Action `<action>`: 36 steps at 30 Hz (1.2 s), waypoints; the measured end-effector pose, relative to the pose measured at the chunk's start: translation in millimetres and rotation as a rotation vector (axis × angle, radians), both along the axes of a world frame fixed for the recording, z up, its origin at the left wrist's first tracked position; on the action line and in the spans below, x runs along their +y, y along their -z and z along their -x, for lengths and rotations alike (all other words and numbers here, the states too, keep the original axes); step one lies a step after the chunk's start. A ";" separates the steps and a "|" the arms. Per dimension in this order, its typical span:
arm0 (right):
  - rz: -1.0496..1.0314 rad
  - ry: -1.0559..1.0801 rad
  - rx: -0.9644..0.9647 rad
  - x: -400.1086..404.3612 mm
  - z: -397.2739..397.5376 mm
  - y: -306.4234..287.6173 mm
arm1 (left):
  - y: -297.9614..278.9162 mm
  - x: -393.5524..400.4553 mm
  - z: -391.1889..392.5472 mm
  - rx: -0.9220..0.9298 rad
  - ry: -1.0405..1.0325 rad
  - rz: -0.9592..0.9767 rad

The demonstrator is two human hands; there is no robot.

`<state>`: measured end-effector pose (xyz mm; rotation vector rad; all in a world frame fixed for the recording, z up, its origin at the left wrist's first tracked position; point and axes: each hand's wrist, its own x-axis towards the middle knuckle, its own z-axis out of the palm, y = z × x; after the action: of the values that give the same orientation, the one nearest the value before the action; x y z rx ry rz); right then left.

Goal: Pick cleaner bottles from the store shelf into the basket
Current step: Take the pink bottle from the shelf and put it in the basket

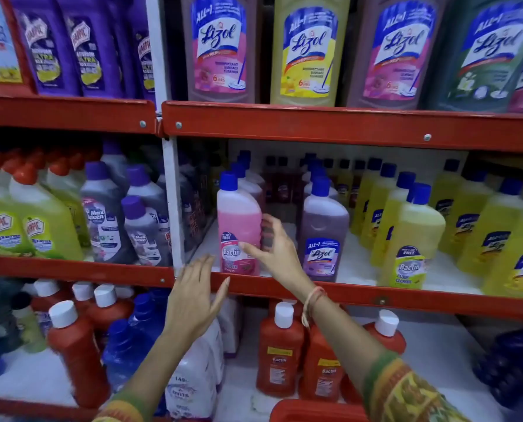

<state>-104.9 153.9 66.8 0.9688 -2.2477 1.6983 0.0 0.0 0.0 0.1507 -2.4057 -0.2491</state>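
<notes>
Pink bottle [239, 226] stands upright mid-frame on the middle shelf [345, 295], right hand [274, 248] spread wide and touching its right side, left hand [193, 296] open just below-left, so right's closer.

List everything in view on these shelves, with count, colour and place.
Lizol bottles: four large, pink, yellow, pink, green; top shelf, right bay.
Harpic bottles: several, purple; top left.
pink Bactin bottle: one, blue cap; middle shelf front.
purple Lizol bottle: one; right of it.
yellow bottles: many; middle right.
red Bactin bottles: several, white caps; bottom shelf.
basket: one, red; bottom edge.
left hand: open, below the shelf edge.
right hand: open, at the pink bottle.
</notes>
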 end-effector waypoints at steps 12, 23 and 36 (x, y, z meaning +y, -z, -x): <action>0.245 0.037 -0.199 -43.0 -2.7 16.3 | 23.9 -22.6 5.6 -0.090 0.044 0.061; 0.211 0.450 0.333 15.6 -75.6 -26.7 | 18.5 -1.8 8.9 -0.147 0.031 0.089; 0.531 -0.379 -0.213 122.8 -85.3 -56.4 | 15.1 70.0 27.9 -0.172 0.066 0.118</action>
<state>-19.6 276.6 123.2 1.1632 -1.6220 2.4864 -27.9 70.0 -15.1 0.0409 -2.5920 -0.1282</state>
